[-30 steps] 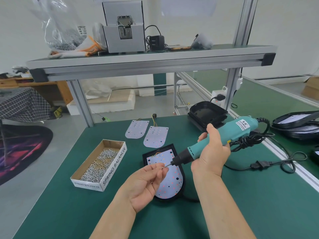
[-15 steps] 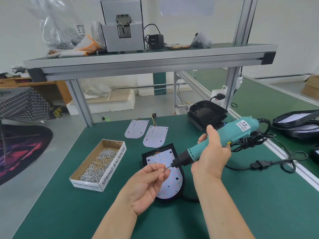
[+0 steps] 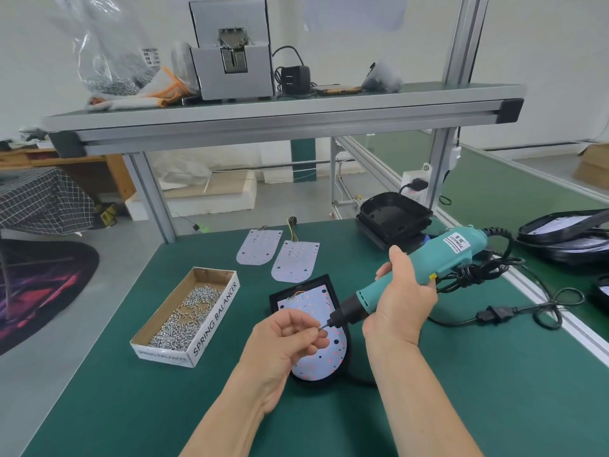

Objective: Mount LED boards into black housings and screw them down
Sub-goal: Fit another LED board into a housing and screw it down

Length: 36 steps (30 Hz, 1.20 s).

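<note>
LED board [image 3: 326, 361] lies seated in black housing [image 3: 296, 286], directly under my hands. My left hand [image 3: 286, 341] pinches small screw [image 3: 321, 328] against bit tip, I think to load it. My right hand [image 3: 398, 305] wraps around electric screwdriver [image 3: 441, 258], tilted toward my left fingers. Screw box [image 3: 216, 319] stays near left side, for easy reach.

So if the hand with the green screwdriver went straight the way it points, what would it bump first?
Probably the small screw pinched by the left hand: the right hand aims the screwdriver tip straight at it. Depth is hard to judge.
</note>
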{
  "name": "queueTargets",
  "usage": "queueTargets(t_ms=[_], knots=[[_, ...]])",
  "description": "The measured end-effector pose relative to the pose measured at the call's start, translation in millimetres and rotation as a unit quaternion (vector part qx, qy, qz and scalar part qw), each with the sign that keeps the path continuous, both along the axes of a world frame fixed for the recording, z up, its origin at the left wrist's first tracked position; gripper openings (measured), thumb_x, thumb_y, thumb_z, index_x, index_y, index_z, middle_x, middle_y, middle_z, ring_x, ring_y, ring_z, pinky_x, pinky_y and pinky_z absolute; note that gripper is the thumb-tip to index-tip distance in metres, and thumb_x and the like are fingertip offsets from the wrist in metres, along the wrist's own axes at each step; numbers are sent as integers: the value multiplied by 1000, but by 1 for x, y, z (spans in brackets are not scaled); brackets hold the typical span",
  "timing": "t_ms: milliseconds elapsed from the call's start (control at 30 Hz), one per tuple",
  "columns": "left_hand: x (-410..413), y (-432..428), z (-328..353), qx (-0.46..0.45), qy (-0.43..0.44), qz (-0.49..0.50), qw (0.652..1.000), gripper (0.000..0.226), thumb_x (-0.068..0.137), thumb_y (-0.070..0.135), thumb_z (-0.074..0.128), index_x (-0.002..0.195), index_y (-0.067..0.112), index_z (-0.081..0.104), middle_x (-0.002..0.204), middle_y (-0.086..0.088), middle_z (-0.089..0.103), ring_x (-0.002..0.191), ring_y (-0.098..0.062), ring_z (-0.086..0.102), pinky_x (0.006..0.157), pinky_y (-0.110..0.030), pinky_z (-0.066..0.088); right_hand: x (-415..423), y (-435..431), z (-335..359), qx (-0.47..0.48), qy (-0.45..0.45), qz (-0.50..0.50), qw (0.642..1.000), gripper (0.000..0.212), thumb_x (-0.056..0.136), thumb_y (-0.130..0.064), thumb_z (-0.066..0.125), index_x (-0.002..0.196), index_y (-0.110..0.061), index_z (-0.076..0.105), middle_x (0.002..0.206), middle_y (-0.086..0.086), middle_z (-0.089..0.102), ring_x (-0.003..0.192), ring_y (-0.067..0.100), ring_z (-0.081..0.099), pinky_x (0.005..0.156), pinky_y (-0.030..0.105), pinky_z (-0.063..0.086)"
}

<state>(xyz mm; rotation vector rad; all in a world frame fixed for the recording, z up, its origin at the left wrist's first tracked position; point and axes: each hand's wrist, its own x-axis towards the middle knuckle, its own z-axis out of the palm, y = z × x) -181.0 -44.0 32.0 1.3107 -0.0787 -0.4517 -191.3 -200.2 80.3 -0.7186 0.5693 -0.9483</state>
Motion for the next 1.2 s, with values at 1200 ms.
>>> queueTargets(t_ms=[1200], knots=[[-7, -4, -13, -35, -3, -24, 999, 61, 66, 4, 76, 125, 10, 61, 97, -23, 74, 90, -28, 74, 58, -20, 49, 8, -10, -6, 54, 33, 12, 998, 18, 84, -18, 71, 84, -18, 52, 54, -5, 52, 48, 10, 48, 49, 20, 42]])
